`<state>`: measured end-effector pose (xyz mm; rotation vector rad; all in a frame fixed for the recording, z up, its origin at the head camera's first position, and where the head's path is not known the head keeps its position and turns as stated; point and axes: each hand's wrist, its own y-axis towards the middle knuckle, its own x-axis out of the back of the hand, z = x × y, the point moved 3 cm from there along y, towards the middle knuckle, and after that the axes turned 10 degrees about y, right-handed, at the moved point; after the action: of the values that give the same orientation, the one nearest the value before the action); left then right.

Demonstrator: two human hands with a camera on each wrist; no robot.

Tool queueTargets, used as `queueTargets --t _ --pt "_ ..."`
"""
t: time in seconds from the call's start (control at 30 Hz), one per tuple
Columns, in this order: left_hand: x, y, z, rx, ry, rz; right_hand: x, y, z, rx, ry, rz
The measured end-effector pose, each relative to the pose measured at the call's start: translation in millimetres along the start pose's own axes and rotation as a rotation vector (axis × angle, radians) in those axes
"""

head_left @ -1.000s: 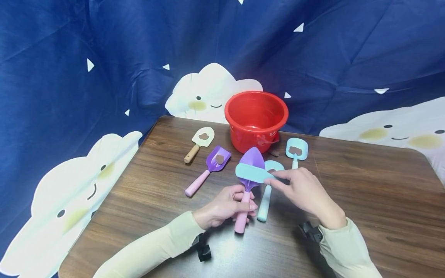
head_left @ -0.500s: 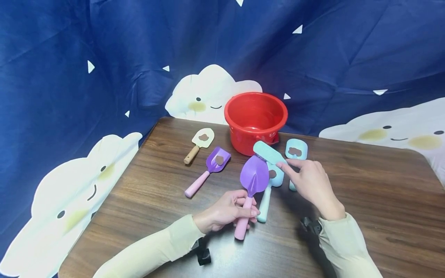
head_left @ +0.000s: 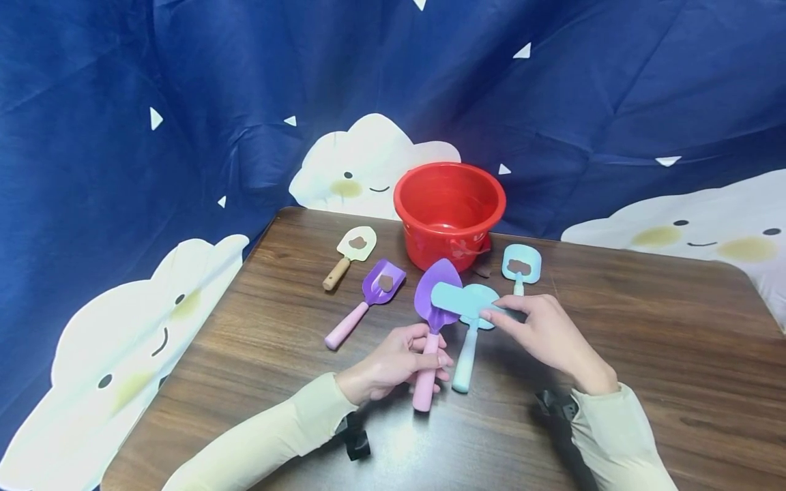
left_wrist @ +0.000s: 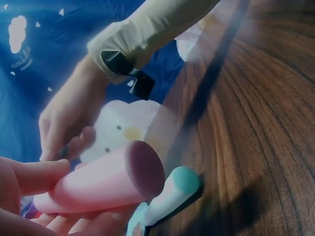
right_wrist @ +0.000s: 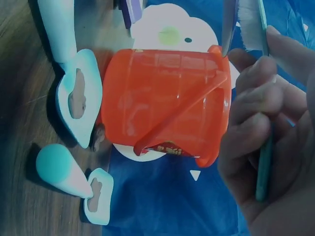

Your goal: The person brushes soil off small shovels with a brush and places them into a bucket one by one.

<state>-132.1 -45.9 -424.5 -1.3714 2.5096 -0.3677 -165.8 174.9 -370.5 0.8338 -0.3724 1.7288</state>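
The purple trowel (head_left: 434, 319) stands out beyond the left fingers, blade up and away from them, its pink handle wrapped by the curled fingers and thumb of the left hand (head_left: 389, 365). The handle's butt end pokes out below those fingers, toward the person. Across the blade, ahead of the left fingers, lies the pale blue brush (head_left: 460, 300) — its end pinched between the thumb and fingers of the right hand (head_left: 546, 337), white bristles turned to the purple face. Whether bristles and blade touch, I cannot tell.

Just right of the left fingers rests the round blue shovel (head_left: 468, 351), its head partly under the brush. Beyond the right fingers is the square blue shovel (head_left: 522, 262), part of its handle hidden by the hand. Ahead and left of the left fingers lies the purple scoop (head_left: 374, 290) with a brown lump in it; farther off is the cream shovel (head_left: 350, 256) with a wooden handle.

Farther ahead of both hands stands the red bucket (head_left: 430, 242), upright — a small brown piece (head_left: 483, 271) near its base. Under everything is the wood-grain table (head_left: 645, 341); behind hangs a blue curtain (head_left: 245, 68) with white clouds.
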Motion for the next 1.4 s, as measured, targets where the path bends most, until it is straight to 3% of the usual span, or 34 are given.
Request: queueTargets --t 0.5,0.67,0.9,1.1,1.4 --pt "-7.7 -2.9 3.3 0.003 0.056 0.07 13.0 3.1 -6.3 -0.175 -0.066 -0.187" --pt "-7.1 -0.2 4.1 -0.017 0.073 0.042 11.0 1.1 2.8 -0.114 -0.081 -0.187" --pt "-6.6 2.1 2.7 -0.015 0.071 0.028 -1.0 -4.2 25.6 0.061 -0.143 -0.12" --pt "-6.4 2.9 2.5 -0.016 0.08 0.012 -7.4 -5.1 32.6 0.047 -0.192 -0.052" --pt "-8.5 2.8 6.5 -0.016 0.074 0.016 -4.6 -2.8 21.6 0.034 -0.168 -0.122"
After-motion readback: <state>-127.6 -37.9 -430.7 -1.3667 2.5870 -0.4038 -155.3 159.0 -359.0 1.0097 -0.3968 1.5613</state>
